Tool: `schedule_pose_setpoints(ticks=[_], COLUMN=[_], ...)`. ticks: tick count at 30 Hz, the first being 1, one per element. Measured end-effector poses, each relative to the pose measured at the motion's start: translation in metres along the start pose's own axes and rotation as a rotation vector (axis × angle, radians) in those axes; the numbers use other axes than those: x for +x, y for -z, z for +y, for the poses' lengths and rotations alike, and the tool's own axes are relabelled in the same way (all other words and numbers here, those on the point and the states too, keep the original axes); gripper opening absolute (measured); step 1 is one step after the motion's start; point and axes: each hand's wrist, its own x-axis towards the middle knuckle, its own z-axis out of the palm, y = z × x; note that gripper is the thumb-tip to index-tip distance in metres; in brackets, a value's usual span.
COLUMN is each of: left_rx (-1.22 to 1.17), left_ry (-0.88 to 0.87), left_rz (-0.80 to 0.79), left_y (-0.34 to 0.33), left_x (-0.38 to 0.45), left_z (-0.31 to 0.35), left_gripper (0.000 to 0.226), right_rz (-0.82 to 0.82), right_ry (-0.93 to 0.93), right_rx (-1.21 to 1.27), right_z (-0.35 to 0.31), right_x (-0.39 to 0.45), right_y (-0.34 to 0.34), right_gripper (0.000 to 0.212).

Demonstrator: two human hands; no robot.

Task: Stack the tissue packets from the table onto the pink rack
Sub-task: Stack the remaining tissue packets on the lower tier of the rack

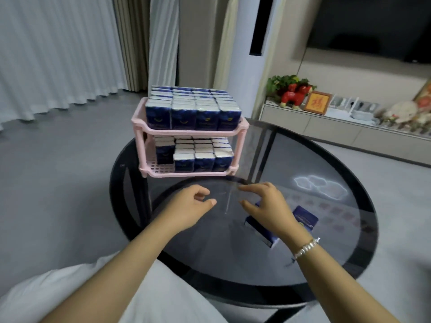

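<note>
A pink two-tier rack (140, 122) stands at the far left of a round dark glass table (349, 173). Its upper shelf is packed with several blue tissue packets (193, 108), and more blue packets (198, 155) fill most of its lower shelf. Two blue packets (305, 219) lie on the glass near the middle, partly hidden behind my right hand. My left hand (189, 207) hovers above the table in front of the rack, fingers loosely curled, holding nothing. My right hand (268, 206), with a bracelet at its wrist, hovers just above the loose packets with relaxed fingers and grips nothing.
A low white cabinet (326, 127) with a red figurine, a framed picture and ornaments runs along the right wall. Curtains hang at the back left over a grey floor. A ceiling light reflects in the glass at the right. My lap in white cloth is at the bottom left.
</note>
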Motion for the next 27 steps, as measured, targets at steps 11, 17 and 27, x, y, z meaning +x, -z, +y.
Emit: schedule_pose_setpoints(ticks=[11, 17, 27], left_rx=[0.117, 0.086, -0.372], left_ry=[0.000, -0.085, 0.065], left_rz=[-0.199, -0.132, -0.040], left_y=[-0.080, -0.092, -0.076], left_x=[0.005, 0.007, 0.016], left_z=[0.033, 0.030, 0.023], left_gripper=[0.027, 0.016, 0.032], right_rz=[0.192, 0.115, 0.232], right_ry=[-0.134, -0.184, -0.263], right_rx=[-0.206, -0.146, -0.142], right_z=[0.065, 0.058, 0.061], right_x=[-0.063, -0.071, -0.035], right_y=[0.013, 0.002, 0.007], right_gripper=[0.036, 0.037, 0.038])
